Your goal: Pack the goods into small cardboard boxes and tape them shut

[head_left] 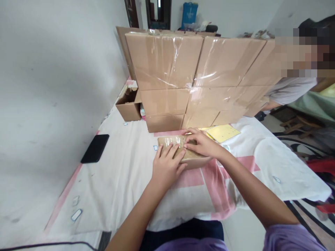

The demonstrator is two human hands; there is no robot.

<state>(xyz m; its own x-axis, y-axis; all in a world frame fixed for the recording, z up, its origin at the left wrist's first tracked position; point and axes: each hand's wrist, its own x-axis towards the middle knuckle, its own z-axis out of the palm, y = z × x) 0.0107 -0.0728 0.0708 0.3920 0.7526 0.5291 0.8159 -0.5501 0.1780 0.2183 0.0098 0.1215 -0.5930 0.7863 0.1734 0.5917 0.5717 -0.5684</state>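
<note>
One taped box lies under our left hand, spread flat seemingly to steady it, and our right hand, fingertips bunched, whether gripping we cannot tell.

A smudged white wall borders a cloth-draped tabletop above a pale floor, with a dark frame at the far wall and a wooden stool at right.

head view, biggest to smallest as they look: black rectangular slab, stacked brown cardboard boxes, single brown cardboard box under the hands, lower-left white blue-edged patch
1. Stacked brown cardboard boxes
2. Single brown cardboard box
3. Black rectangular slab
4. White blue-edged patch
</note>
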